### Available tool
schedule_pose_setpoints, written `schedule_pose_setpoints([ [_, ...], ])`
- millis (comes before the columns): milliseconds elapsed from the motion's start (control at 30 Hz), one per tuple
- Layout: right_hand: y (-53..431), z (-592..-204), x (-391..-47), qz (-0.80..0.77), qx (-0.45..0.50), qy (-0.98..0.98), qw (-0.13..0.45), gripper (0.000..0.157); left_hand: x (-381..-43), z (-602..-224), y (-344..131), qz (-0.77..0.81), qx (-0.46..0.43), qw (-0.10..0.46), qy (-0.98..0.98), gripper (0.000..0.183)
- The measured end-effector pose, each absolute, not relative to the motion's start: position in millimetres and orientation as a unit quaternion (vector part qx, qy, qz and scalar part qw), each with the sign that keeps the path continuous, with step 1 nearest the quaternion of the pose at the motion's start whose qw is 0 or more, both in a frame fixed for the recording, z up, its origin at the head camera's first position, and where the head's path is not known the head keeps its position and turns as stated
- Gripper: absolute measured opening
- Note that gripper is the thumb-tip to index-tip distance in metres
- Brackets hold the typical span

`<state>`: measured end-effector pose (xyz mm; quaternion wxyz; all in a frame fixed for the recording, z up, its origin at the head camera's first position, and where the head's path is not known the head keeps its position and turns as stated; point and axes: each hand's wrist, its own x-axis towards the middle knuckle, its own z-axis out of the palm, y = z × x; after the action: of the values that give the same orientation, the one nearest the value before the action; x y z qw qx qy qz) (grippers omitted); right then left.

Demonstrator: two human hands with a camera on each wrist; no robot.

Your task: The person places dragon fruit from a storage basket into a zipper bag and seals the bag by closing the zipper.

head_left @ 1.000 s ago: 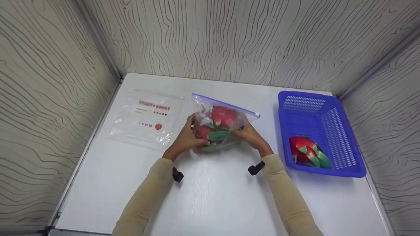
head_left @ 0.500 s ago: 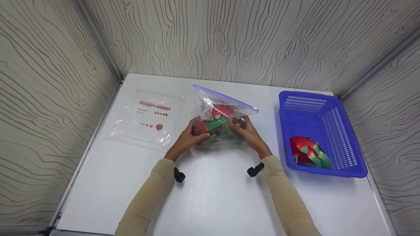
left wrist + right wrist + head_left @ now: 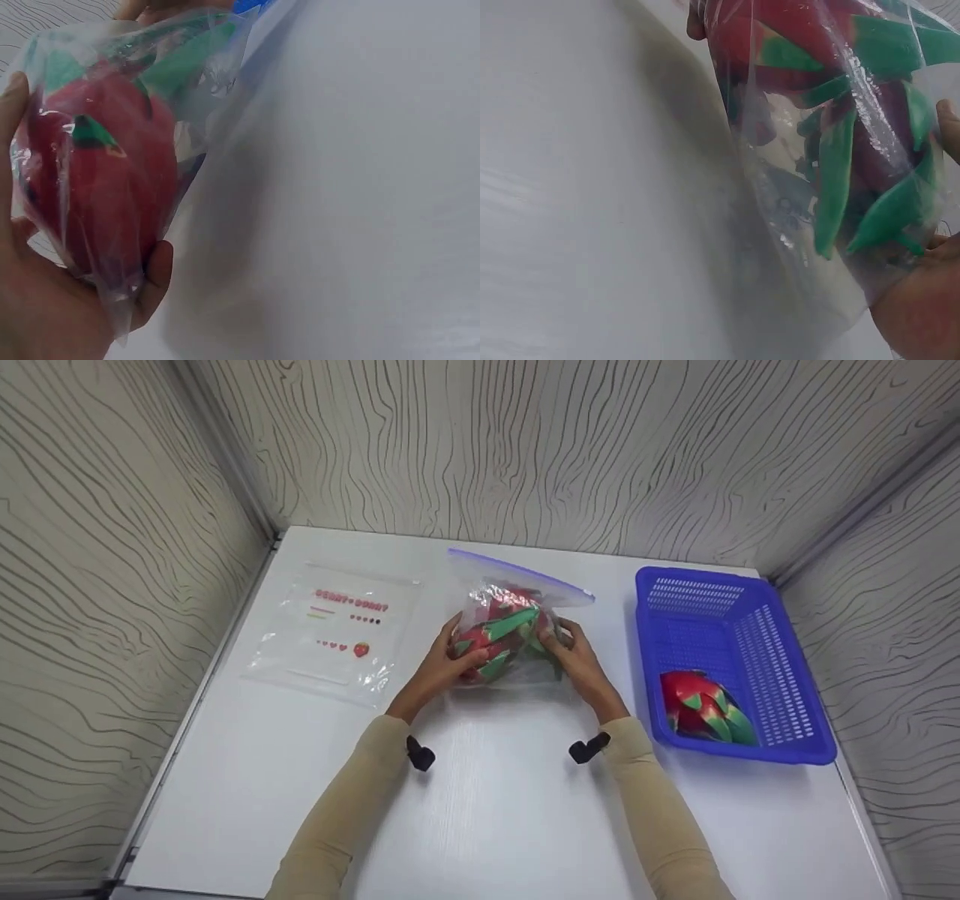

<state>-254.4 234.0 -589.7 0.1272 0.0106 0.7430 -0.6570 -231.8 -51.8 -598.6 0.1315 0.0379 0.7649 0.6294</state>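
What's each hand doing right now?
Left hand: grips the left side of the clear bag with the dragon fruit inside.
Right hand: grips the bag's right side.

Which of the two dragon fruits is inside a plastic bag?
The dragon fruit between both hands, sealed in the clear zip bag at the table's middle. The other dragon fruit lies bare in the blue basket on the right.
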Motion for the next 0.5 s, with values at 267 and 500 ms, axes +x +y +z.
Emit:
schedule_pose_setpoints([
  [267,251,-578,-263,-0.697,0.021,0.704,0.136,0.075,-241,-589,-42,0.634,0.041,0.155,0.757,0.115],
  [500,260,-572,-270,-0.695,0.031,0.707,0.128,0.077,-248,-579,-32,0.640,0.031,0.141,0.755,0.109],
])
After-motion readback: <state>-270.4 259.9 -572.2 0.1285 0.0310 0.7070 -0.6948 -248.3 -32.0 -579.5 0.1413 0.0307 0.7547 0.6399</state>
